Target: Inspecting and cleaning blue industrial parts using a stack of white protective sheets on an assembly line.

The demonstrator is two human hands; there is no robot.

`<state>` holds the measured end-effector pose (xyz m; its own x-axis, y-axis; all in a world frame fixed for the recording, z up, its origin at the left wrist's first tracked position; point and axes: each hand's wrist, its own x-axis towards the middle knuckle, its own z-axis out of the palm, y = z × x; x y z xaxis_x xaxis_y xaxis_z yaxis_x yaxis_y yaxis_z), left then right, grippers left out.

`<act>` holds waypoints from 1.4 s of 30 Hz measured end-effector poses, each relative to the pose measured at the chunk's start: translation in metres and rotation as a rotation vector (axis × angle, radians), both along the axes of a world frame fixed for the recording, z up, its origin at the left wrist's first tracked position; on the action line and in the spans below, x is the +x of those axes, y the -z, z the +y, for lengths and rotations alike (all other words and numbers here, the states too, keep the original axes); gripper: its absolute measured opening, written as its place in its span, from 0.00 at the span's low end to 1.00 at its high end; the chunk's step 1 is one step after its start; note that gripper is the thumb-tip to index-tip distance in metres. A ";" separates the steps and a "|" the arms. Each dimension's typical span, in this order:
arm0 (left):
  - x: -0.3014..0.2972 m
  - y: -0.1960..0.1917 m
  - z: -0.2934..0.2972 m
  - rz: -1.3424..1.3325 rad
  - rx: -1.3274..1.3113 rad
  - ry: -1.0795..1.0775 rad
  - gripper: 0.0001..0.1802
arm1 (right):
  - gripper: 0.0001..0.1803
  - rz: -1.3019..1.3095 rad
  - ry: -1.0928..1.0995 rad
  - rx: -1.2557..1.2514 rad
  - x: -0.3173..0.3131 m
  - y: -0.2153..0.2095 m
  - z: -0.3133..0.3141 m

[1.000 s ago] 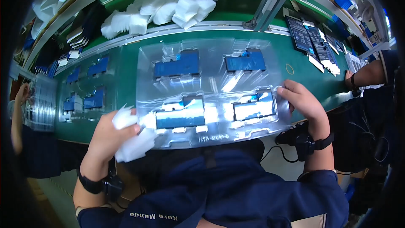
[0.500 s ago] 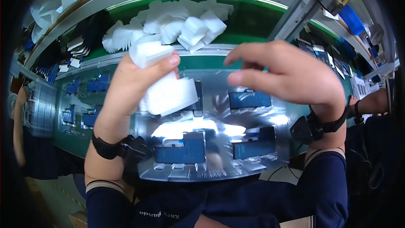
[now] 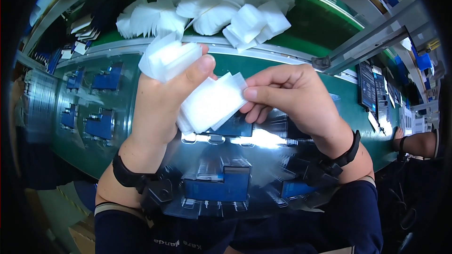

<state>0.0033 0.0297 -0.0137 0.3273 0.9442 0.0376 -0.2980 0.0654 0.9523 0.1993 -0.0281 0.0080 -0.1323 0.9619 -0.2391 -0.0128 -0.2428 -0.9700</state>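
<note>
Above the clear tray [image 3: 264,171], the white sheets [image 3: 212,104] were gripped in the left hand [image 3: 158,102] while their corner, free a moment earlier, had been pinched by the right hand [image 3: 297,97], so a sheet was presumably being separated.

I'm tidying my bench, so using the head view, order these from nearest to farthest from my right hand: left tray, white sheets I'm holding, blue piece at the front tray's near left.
1. White sheets: touching the right hand, on its left.
2. Blue piece: below and left, in the front tray.
3. Left tray: far left.
</note>
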 end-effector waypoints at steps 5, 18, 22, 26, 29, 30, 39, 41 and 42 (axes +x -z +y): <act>-0.003 0.002 0.002 0.028 0.049 -0.039 0.22 | 0.11 -0.058 0.106 0.101 0.007 0.003 -0.003; -0.051 -0.058 -0.026 1.052 0.640 0.373 0.19 | 0.09 -0.442 0.176 0.203 0.022 0.007 -0.002; -0.037 -0.038 -0.023 1.131 0.637 0.438 0.23 | 0.10 -0.481 0.188 0.280 0.019 0.012 0.000; -0.035 -0.033 -0.025 1.224 0.779 0.425 0.25 | 0.10 -0.488 0.181 0.275 0.020 0.013 0.000; -0.033 -0.029 -0.021 1.160 0.889 0.392 0.24 | 0.10 -0.493 0.194 0.269 0.019 0.013 -0.001; -0.033 -0.029 -0.018 1.158 0.889 0.392 0.24 | 0.10 -0.489 0.210 0.283 0.019 0.013 -0.001; -0.034 -0.034 -0.018 0.786 0.442 0.341 0.18 | 0.08 -0.614 0.079 0.359 0.013 0.015 -0.002; -0.037 -0.035 -0.009 0.860 0.817 0.466 0.19 | 0.08 -0.620 0.032 0.352 0.014 0.012 -0.004; -0.038 -0.034 -0.005 0.857 0.828 0.490 0.19 | 0.08 -0.606 -0.011 0.342 0.014 0.012 -0.004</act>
<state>-0.0350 0.0243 0.0202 0.8419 0.5160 0.1581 0.3127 -0.7052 0.6363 0.2135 -0.0325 -0.0038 -0.0813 0.9958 0.0421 0.5561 0.0803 -0.8273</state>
